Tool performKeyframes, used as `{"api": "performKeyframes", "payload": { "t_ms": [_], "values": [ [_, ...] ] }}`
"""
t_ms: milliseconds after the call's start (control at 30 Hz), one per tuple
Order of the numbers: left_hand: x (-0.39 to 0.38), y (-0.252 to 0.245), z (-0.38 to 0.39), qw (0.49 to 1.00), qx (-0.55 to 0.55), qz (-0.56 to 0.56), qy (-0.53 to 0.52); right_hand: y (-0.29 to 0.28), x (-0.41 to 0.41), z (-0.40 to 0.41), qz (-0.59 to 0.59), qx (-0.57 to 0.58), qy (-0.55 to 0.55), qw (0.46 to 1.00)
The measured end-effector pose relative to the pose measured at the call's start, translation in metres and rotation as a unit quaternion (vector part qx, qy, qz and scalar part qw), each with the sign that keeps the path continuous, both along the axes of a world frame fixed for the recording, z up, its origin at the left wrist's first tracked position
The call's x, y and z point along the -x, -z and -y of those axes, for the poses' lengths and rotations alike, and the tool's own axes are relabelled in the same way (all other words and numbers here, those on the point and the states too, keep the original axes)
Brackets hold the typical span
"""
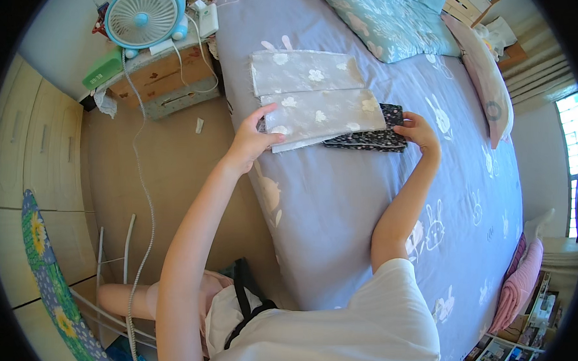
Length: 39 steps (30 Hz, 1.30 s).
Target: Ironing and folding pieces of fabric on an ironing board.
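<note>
Two pieces of pale grey floral cloth lie overlapping on the bed, the rear one [305, 75] partly under the front one [326, 113]. My left hand [257, 138] grips the left edge of the front piece between thumb and fingers. Beneath its right end, a folded black fabric with small light flowers [385, 138] sticks out. My right hand [419, 132] pinches the right edge of that black fabric. The grey cloth has frayed edges and white flower shapes. What lies under the middle of the grey cloth is hidden.
The bed sheet [337, 192] is lilac with rabbit drawings. A teal quilt [397, 25] and a pillow [486, 82] lie at its far side. At the left are a fan [141, 19] on a low cabinet, its cord [141, 174], and an ironing board [52, 276].
</note>
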<state>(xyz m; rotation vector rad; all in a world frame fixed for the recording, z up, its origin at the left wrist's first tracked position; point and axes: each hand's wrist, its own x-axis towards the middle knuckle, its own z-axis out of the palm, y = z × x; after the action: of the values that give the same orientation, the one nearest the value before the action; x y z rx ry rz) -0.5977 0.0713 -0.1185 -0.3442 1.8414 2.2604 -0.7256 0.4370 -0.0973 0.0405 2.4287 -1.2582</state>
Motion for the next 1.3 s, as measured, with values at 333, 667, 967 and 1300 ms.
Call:
{"api": "performKeyframes", "payload": {
  "t_ms": [333, 667, 967, 1300],
  "values": [
    [-0.005, 0.006, -0.009, 0.983, 0.156, -0.068, -0.067, -0.12, -0.118, 0.048, -0.418, -0.213, 0.215, 0.856],
    [-0.067, -0.012, -0.075, 0.854, -0.502, -0.008, 0.134, -0.116, -0.111, 0.059, -0.206, 0.054, -0.006, 0.977],
    [-0.067, 0.011, -0.113, 0.964, -0.238, 0.114, -0.043, -0.017, -0.031, 0.025, 0.162, -0.093, -0.079, 0.979],
    [-0.065, -0.007, -0.097, 0.961, -0.235, 0.134, -0.061, -0.021, -0.029, 0.02, 0.145, -0.076, -0.116, 0.98]
  ]
}}
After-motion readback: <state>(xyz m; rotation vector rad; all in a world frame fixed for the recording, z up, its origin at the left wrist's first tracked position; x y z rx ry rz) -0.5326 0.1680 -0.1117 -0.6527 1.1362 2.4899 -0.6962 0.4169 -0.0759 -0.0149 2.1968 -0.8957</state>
